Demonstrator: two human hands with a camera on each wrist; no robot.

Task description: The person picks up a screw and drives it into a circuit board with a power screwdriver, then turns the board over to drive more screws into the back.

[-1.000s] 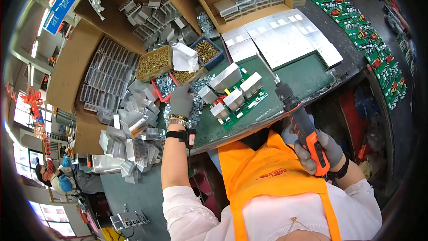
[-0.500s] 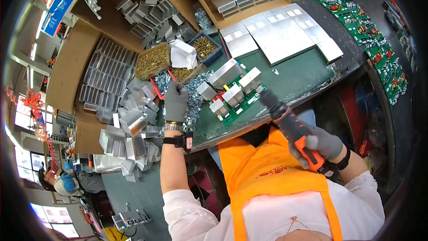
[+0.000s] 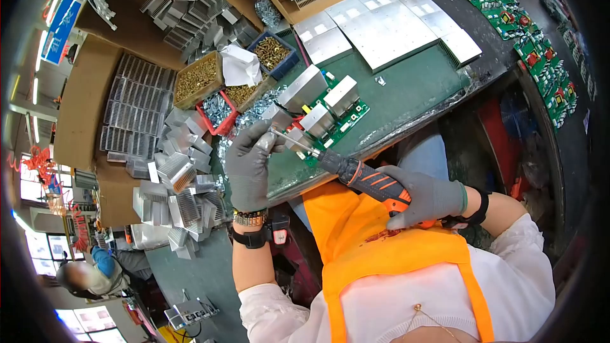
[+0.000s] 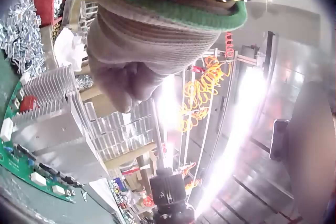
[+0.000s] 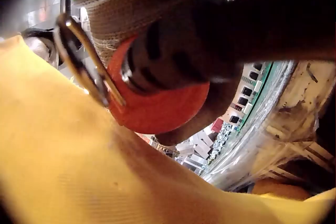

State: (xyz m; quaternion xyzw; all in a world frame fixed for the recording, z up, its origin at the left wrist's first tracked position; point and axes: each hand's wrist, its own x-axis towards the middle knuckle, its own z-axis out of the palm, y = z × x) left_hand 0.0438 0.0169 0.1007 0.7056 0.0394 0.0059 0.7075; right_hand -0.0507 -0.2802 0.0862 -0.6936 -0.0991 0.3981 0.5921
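Note:
My gloved right hand point(image 3: 426, 197) grips an electric screwdriver point(image 3: 365, 178), its long bit point(image 3: 295, 141) pointing left. My gloved left hand point(image 3: 249, 168) is raised at the bit's tip, thumb and fingers pinched together around a small metal piece mostly hidden by the glove. In the left wrist view the curled fingers point(image 4: 126, 90) are right by the tip of the bit point(image 4: 157, 129). Just beyond the bit lies a green circuit board point(image 3: 356, 117) carrying several silver heat sinks point(image 3: 303, 89). The screwdriver's orange end point(image 5: 163, 111) shows in the right wrist view, close to the apron.
Behind my left hand are a red bin point(image 3: 219, 116) of small metal clips, a tan bin point(image 3: 198, 80) of brass screws and a blue bin point(image 3: 271, 54). Loose heat sinks point(image 3: 181, 171) pile up at left beside cartons. Flat metal plates point(image 3: 381, 25) lie at the back; finished-looking boards point(image 3: 540, 57) line the right.
My left hand has come back from the metal clips by the red bin toward me. The screwdriver has swung left and down, so its bit now meets the left fingertips.

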